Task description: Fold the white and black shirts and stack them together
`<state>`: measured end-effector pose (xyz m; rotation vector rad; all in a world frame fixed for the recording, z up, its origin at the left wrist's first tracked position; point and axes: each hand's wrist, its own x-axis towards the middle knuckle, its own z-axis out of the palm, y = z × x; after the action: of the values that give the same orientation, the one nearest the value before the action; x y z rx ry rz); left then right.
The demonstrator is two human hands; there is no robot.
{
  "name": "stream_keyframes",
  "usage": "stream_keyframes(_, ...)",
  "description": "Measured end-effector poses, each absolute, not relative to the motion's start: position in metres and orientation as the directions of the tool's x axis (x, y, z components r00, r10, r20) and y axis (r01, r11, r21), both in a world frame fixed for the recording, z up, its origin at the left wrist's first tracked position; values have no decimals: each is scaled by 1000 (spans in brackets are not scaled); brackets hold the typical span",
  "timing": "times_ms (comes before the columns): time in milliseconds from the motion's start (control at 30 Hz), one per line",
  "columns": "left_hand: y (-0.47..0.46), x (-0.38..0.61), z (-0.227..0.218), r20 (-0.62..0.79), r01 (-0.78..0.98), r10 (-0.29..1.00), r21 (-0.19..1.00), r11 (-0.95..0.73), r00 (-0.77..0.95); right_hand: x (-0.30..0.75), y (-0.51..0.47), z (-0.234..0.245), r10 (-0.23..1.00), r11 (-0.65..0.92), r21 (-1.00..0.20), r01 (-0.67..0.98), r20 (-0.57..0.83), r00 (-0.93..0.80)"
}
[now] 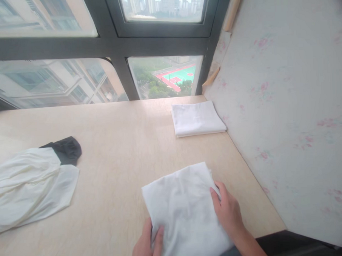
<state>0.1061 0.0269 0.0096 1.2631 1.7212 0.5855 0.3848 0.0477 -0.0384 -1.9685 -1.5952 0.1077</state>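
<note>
1. Left hand (147,245) is gripping the white cloth (183,210) by its left edge; thumb is pressing on top, fingers are mostly hiding beyond the edge.
2. Right hand (228,210) is pinching the same cloth along its right edge, farther up than the left hand; thumb is showing on top, fingers are curling round the side.
3. Cloth is sitting between both hands, at the near edge of the surface (114,206), toward the near right corner. Resting or lifted: cannot tell.
4. Its far end is pointing at the window (164,45), leaning slightly left. Far edge is slanting, right corner reaching farther out than left.
5. Long axis seems to be running near to far; near end is leaving the frame, so full length is not showing. Top face is creasing lightly.
6. A folded sheet (198,119) is lying flat in the far right corner of the surface, its right side meeting the flowered wall (289,111). Long axis is running left to right.
7. A loose pale garment (29,187) is spreading at the left edge, running out of view.
8. A dark cloth (68,150) is poking out at that garment's far right side.
</note>
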Motion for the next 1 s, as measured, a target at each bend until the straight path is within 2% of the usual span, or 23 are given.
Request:
stream_keyframes(133, 50, 128, 0, -310, 409, 933, 839, 358, -182, 401, 68, -32, 907, 17, -557, 830, 359, 222)
stream_keyframes(300, 113, 159, 20, -151, 263, 983, 949, 175, -108, 428, 120, 6, 838, 67, -538, 840, 487, 245)
stream_keyframes(433, 190, 184, 55, 23, 206, 998, 979, -12, -51, 459, 188, 61, 750, 61, -515, 855, 589, 302)
stream_keyframes(533, 262, 207, 77, 165, 203, 986, 966, -158, -14, 487, 253, 96, 733, 44, -494, 869, 607, 308)
stream_keyframes(567, 285, 215, 82, 183, 218, 983, 959, -181, 15, 496, 274, 103, 737, 28, -488, 872, 599, 311)
stream_keyframes(633, 328, 229, 83, 133, 261, 986, 953, -154, 96, 511, 313, 109, 775, -46, -474, 880, 538, 331)
stream_keyframes(733, 364, 237, 66, 32, 357, 993, 931, -72, 116, 517, 341, 95, 852, -143, -387, 911, 421, 313)
stream_keyframes(800, 361, 232, 44, 19, 434, 998, 900, -44, 63, 508, 336, 68, 865, -110, -350, 930, 427, 263)
stream_keyframes(900, 319, 212, 11, 70, 538, 997, 839, -83, 44, 478, 295, 13, 820, 45, -409, 912, 536, 200)
stream_keyframes(1000, 254, 191, -9, 91, 584, 980, 792, -179, 177, 440, 236, -33, 838, 180, -504, 845, 528, 136)
